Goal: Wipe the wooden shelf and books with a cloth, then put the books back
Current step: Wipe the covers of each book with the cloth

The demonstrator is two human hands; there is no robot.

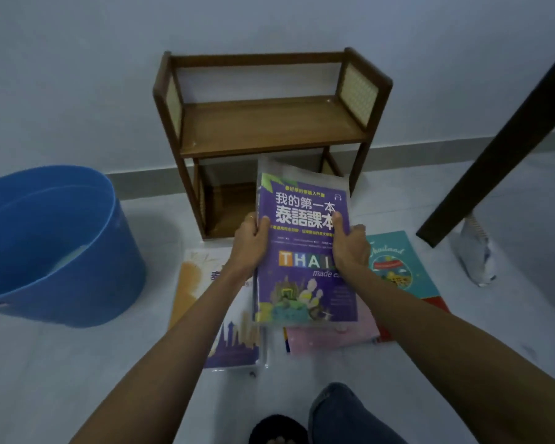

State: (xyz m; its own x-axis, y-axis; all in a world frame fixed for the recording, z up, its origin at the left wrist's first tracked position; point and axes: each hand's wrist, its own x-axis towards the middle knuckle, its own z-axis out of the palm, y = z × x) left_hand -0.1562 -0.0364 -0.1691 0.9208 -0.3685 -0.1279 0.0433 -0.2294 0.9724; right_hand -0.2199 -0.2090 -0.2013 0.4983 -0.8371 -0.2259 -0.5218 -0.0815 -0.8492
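While both hands hold it up off the floor, the purple Thai textbook (302, 251) sits in front of the lower bay of the wooden shelf (269, 123), cover facing me and tilted slightly back. My left hand (249, 248) is closed on its left edge, thumb on the cover and fingers wrapped behind; my right hand (350, 248) is closed on the right edge the same way. A pale edge shows behind the book's top, possibly a second volume or a plastic wrapper. I cannot tell which.

Three more books lie flat on the floor under my forearms: an orange-and-purple book (205, 315) on the left, a pink book (334, 334) in the middle, and a teal Thailand book (404, 267) on the right. Both shelf boards look bare, so I judge I am at the putting-back stage or about to wipe this cover. I see no cloth in either hand.

The cover looks glossy, so a loose pinch could let it slide and drop onto the books below. Steering it into the lower bay, a corner could catch the shelf's front rail. A blue bucket (45, 245) stands to the left with what may be liquid inside; a wide elbow swing could knock it. A dark slanted beam (494, 149) crosses on the right, well clear.
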